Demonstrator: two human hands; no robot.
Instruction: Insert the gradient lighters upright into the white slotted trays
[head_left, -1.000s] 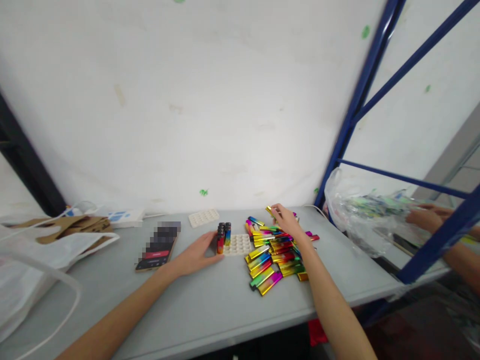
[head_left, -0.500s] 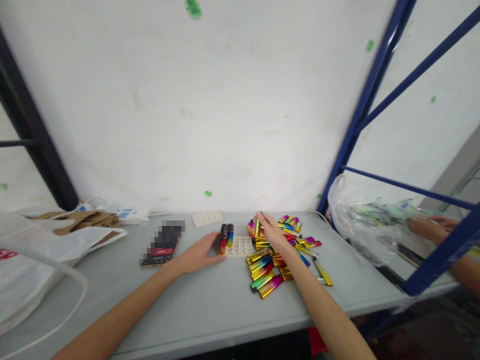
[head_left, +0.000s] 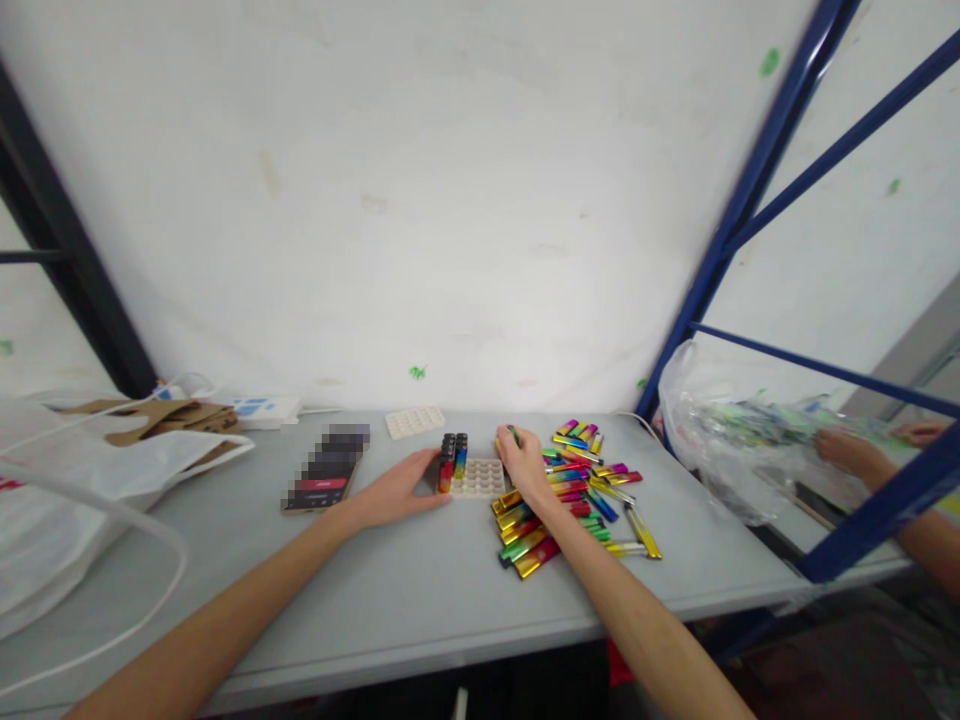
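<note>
Tray (head_left: 484, 482) holds few upright lighters (head_left: 452, 460); L hand (head_left: 401, 487) spread beside; R hand (head_left: 525, 468) pinching lighter (head_left: 512, 433).

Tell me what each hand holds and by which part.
The right hand pinches one lighter by its lower body, its top poking out above the hand. The left hand grips nothing; it rests open against the white tray.

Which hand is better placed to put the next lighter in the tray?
Right: the right hand holds a lighter beside the tray, by the pile; the left hand rests at the tray's far side.
</note>
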